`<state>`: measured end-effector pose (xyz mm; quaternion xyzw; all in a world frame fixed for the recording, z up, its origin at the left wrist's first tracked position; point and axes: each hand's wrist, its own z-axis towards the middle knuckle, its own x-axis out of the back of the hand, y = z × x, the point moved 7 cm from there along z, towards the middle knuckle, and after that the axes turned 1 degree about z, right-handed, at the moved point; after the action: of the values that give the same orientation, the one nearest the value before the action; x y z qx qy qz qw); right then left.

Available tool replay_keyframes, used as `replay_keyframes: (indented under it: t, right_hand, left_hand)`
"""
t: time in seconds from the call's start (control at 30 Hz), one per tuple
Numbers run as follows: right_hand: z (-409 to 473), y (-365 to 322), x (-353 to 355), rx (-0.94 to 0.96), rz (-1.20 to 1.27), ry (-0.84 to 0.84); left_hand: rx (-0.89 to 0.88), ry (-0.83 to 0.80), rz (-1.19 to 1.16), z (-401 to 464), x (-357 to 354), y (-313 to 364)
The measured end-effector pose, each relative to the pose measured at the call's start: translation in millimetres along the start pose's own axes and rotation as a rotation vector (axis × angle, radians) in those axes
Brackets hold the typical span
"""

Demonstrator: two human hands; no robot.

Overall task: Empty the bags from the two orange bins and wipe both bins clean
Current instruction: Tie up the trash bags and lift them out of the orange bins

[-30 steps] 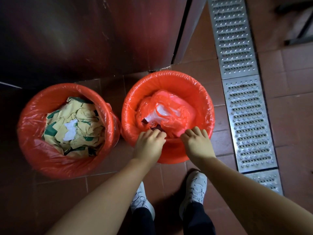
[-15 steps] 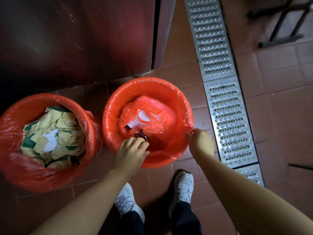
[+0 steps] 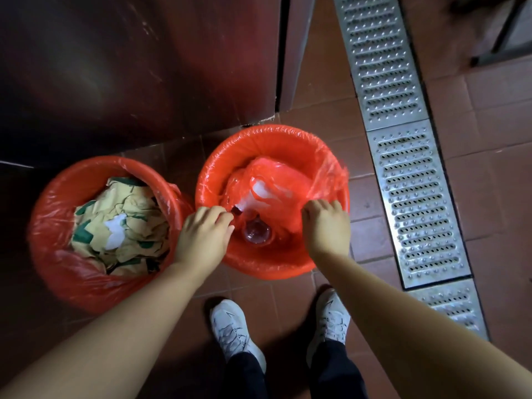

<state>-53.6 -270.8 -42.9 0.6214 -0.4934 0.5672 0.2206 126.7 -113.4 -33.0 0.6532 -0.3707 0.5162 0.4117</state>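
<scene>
1. Stood on red floor tiles [image 3: 371,240], right orange bin [image 3: 267,263] beside a steel drain grate [image 3: 414,197].
2. Liner bag [image 3: 328,180] peeled off the right rim, grasped by right hand [image 3: 326,226].
3. Left hand [image 3: 203,236] clenched on near-left liner edge.
4. Best gathered evenly inward, then lifted straight.
5. Left orange bin [image 3: 86,277] untouched, full.

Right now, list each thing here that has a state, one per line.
Left bin: lined, full of crumpled yellow-green paper.
Right bin: lined, holding a red bag and a clear round object.
Right bin's liner: pulled off the rim on the right side.
Left hand: at the near rim, fingers curled on liner.
Right hand: gripping the loosened liner.
</scene>
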Motion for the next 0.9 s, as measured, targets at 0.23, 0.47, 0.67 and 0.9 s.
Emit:
replay_keyframes:
  t: [0.23,0.47,0.67,0.9]
  right_hand:
    - [-7.4,-17.6,-22.1,0.080,-0.093,-0.183]
    - [-2.7,39.3,18.8,-0.105,0.075,-0.019]
    - [2.0,37.8,6.5,-0.177,0.040,-0.175]
    - [-10.1,15.9,-11.3,-0.033,-0.144,-0.316]
  left_hand:
    - [-0.060,-0.150,-0.039,4.0,-2.3,-10.2]
    - [-0.390,-0.384,0.156,-31.1,-20.9,-1.9]
    - [-0.442,-0.323,0.134,-33.2,-21.2,1.1]
    - [-0.496,-0.366,0.074,-41.0,-16.9,33.2]
